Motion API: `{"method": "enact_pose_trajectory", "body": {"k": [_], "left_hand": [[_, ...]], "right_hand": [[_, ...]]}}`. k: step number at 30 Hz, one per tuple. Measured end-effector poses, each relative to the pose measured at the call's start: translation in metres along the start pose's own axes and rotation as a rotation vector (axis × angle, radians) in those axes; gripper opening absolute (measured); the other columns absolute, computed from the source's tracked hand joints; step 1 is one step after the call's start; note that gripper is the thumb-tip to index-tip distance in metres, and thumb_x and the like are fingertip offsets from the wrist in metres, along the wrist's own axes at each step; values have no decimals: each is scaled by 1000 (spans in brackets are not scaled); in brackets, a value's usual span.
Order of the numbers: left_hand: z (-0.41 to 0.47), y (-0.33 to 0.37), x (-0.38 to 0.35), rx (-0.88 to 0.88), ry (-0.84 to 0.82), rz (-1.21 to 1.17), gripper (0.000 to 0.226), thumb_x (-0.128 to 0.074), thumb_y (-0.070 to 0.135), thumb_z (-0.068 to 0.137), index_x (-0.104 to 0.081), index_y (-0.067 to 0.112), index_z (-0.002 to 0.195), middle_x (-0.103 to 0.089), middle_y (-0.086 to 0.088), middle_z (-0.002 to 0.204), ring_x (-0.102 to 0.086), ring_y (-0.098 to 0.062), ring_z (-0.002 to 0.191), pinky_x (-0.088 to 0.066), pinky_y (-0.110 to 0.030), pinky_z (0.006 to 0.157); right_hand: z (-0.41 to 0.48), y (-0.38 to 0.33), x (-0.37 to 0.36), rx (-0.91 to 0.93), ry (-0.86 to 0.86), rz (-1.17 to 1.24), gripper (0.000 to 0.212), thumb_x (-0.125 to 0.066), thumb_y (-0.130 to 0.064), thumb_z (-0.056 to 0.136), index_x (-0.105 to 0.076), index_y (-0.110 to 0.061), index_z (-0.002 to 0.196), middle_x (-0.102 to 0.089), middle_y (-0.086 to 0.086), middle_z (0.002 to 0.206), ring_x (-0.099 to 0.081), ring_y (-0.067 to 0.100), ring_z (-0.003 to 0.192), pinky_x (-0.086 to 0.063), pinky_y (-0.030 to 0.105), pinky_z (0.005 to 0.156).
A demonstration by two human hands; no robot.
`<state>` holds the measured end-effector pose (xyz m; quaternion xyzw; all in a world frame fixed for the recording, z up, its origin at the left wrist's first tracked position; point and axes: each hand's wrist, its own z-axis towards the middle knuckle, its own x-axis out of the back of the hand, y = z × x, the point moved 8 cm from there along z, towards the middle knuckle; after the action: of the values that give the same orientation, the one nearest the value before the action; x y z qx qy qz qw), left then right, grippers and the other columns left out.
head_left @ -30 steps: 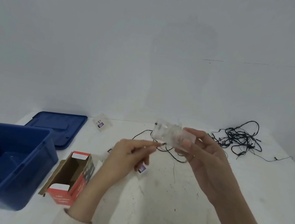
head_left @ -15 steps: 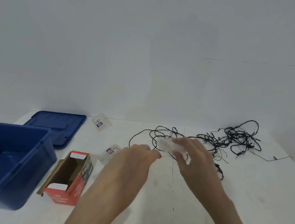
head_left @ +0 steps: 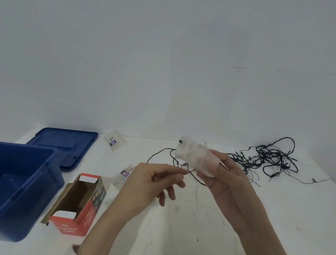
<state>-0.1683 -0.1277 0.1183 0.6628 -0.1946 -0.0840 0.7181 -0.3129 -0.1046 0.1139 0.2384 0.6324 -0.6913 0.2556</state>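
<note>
My right hand [head_left: 225, 177] grips a clear plastic battery box [head_left: 194, 156] and holds it tilted above the white table [head_left: 173, 222]. A thin black wire runs from the box to a tangled string of lights [head_left: 272, 160] lying at the back right of the table. My left hand [head_left: 152, 180] is just left of the box, thumb and forefinger pinching the black wire [head_left: 191, 174] below it, the other fingers loosely curled.
A blue bin [head_left: 9, 189] stands at the left, its blue lid [head_left: 64, 147] flat behind it. An open red cardboard box [head_left: 79, 203] lies on its side beside the bin. Two small clear packets [head_left: 114, 142] [head_left: 125, 174] lie on the table.
Both hands dropped to the table half a second ago, then rose again. The battery box is back in the air in my right hand, and my left hand pinches the wire.
</note>
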Motion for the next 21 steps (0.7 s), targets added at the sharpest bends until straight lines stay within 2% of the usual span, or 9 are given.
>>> {"method": "enact_pose_trajectory", "body": {"k": [2, 5, 7, 10, 12, 14, 16, 19, 21], "left_hand": [[-2, -6, -8, 33, -15, 5, 26, -58, -2, 87, -72, 19, 92, -73, 0, 68, -58, -11, 46, -46, -20, 43], [-6, -11, -11, 71, 15, 101, 22, -58, 0, 88, -72, 12, 99, -72, 4, 67, -60, -10, 48, -49, -20, 50], [-9, -6, -12, 46, 42, 277, 20, -58, 7, 89, -73, 15, 100, -71, 9, 68, -61, -4, 52, -52, -19, 57], [-15, 8, -13, -53, 77, 594, 22, -53, 22, 92, -70, 28, 106, -70, 17, 77, -63, -1, 67, -49, -15, 71], [-19, 28, -10, -190, 166, 841, 25, -47, 25, 93, -69, 31, 104, -72, 15, 83, -63, -4, 74, -48, -19, 72], [-20, 47, -11, -409, 223, 1056, 28, -44, 24, 86, -72, 29, 82, -67, 12, 65, -61, -8, 62, -50, -24, 51], [-19, 58, -9, -575, 269, 1116, 21, -49, 22, 77, -68, 25, 69, -59, 11, 54, -52, -8, 58, -42, -24, 35], [-7, 59, 0, -586, 256, 1139, 14, -59, 15, 76, -68, 26, 75, -63, 15, 62, -46, -8, 68, -46, -28, 41], [7, 48, 9, -397, 181, 999, 16, -59, 21, 88, -71, 31, 84, -68, 20, 76, -48, -6, 79, -48, -29, 61]], "right_hand": [[1, -5, 4, 57, 117, -4, 34, -80, -11, 58, -66, -6, 88, -71, 9, 86, -69, 18, 78, -57, 25, 69], [-1, -15, 11, 169, 275, -174, 26, -67, -4, 70, -62, -5, 95, -73, 7, 85, -69, 18, 79, -57, 28, 80], [-6, -24, 14, 276, 376, -367, 25, -71, -2, 72, -64, -10, 95, -73, 6, 84, -68, 17, 78, -55, 25, 79], [-14, -35, 10, 430, 447, -689, 23, -74, -7, 76, -65, -23, 91, -73, -4, 82, -68, 7, 75, -50, 14, 72], [-16, -34, 4, 460, 435, -935, 23, -73, -13, 78, -63, -31, 88, -71, -13, 84, -66, 2, 77, -48, 10, 69], [-15, -28, -2, 449, 380, -1159, 24, -72, -15, 79, -61, -35, 88, -70, -14, 82, -65, 4, 81, -47, 13, 70], [-11, -21, -7, 400, 274, -1251, 24, -72, -12, 78, -63, -32, 89, -69, -14, 85, -64, 5, 81, -47, 12, 73], [-5, -8, -6, 198, 83, -1127, 22, -73, -5, 76, -68, -24, 87, -72, -8, 82, -66, 7, 78, -48, 11, 73], [-4, 1, -3, 22, -42, -942, 23, -74, 0, 74, -70, -18, 89, -72, 4, 84, -68, 16, 78, -51, 19, 74]]}}
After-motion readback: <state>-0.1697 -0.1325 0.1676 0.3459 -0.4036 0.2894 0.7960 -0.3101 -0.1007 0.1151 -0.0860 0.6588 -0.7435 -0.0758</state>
